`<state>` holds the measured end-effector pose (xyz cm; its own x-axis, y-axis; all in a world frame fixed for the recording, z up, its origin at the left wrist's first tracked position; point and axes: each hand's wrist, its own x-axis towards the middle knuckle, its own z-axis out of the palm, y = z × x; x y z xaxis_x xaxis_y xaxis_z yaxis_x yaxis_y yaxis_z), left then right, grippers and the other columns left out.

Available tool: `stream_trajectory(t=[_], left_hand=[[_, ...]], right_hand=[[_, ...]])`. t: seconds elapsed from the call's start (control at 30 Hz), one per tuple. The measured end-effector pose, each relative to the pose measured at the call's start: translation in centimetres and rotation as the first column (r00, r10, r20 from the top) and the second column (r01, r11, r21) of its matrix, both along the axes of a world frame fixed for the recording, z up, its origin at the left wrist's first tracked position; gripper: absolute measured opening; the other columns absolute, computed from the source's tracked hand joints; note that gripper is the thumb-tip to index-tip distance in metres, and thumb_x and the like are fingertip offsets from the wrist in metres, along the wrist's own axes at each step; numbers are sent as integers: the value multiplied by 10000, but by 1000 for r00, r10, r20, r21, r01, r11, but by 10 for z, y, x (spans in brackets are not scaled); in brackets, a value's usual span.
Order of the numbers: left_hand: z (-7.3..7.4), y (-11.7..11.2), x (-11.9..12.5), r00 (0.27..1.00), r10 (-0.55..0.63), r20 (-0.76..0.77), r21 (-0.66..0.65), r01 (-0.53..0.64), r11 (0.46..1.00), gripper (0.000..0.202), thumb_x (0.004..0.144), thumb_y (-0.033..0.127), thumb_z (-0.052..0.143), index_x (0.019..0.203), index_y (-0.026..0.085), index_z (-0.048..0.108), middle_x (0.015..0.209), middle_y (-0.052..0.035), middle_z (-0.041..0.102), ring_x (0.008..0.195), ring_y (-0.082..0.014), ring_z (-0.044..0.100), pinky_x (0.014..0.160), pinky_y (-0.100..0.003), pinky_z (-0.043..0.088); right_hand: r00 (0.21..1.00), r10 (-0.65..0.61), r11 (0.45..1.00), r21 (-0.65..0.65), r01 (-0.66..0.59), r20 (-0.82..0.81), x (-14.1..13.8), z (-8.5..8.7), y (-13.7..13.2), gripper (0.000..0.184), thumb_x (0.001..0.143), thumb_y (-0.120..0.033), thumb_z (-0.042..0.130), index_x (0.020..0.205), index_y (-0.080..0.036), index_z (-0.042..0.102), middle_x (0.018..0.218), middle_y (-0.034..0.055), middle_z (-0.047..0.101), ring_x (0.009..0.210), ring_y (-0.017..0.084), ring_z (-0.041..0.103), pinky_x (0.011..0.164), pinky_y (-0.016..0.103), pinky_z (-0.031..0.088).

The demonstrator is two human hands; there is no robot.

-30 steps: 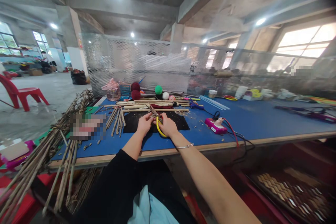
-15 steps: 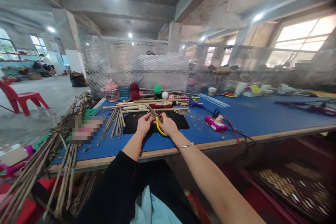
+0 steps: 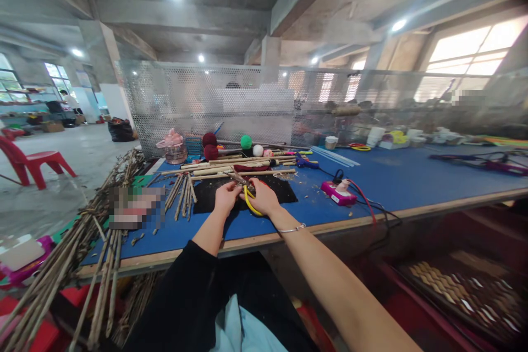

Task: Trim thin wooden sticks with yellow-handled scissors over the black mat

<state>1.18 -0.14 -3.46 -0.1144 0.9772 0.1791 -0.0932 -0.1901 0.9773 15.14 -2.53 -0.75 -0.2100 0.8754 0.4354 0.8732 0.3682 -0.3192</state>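
My right hand (image 3: 264, 196) is closed around yellow-handled scissors (image 3: 252, 203), whose blades point up and to the left. Close beside it, my left hand (image 3: 226, 198) is closed in a pinch near the blades; whatever its fingers hold is too small to make out. Both hands are over a black mat (image 3: 284, 189) on the blue table (image 3: 412, 176). Just beyond them lie several pale wooden sticks (image 3: 243, 173). A little bunch of short twigs (image 3: 180, 196) rests left of the mat.
A bundle of long branches (image 3: 61, 269) leans over the table's left end. Right of my hands are a blue glue gun (image 3: 307, 163) and a purple power strip (image 3: 339, 193) with cables. Yarn balls (image 3: 246, 142) sit before a perforated metal screen (image 3: 185, 99).
The scissors' blades have shifted slightly, while both hands stay in nearly the same place over the mat. The head view has moved a little.
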Motion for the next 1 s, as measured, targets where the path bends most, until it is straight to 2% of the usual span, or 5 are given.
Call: stream_trajectory(t=[0.23,0.4,0.63,1.0], left_hand=[[2,-2,1,1000,7,12,-12,-7,1000,455,569,316,695,978,124,641,812,-80,658,560,-97,537,495,-196,417],[7,-6,2,1000,26,-10,-45,-26,999,467,566,302,698,988,114,637,811,-85,659,544,-94,532,469,-191,402],[5,-5,1,1000,3,25,-26,-2,1000,480,561,320,704,995,126,638,787,-76,661,543,-92,536,493,-195,408],[2,-2,0,997,74,-1,-14,-74,997,521,565,329,701,1035,118,616,742,-63,646,477,-67,488,457,-194,390]], right_hand=[[1000,-26,1000,-1,26,14,-1,1,1,544,710,-474,548,1151,-195,393,1055,85,546,993,192,497,817,294,346],[998,-51,998,-46,52,25,-1,0,1,489,732,-531,494,1098,-217,407,974,57,588,907,189,551,720,267,374],[990,-93,990,-97,103,107,-3,3,0,481,746,-608,412,1040,-227,409,843,48,630,784,202,595,639,271,372],[989,-106,989,-96,116,105,-1,-2,3,510,743,-649,363,1029,-229,412,821,60,635,748,215,606,592,263,376]])
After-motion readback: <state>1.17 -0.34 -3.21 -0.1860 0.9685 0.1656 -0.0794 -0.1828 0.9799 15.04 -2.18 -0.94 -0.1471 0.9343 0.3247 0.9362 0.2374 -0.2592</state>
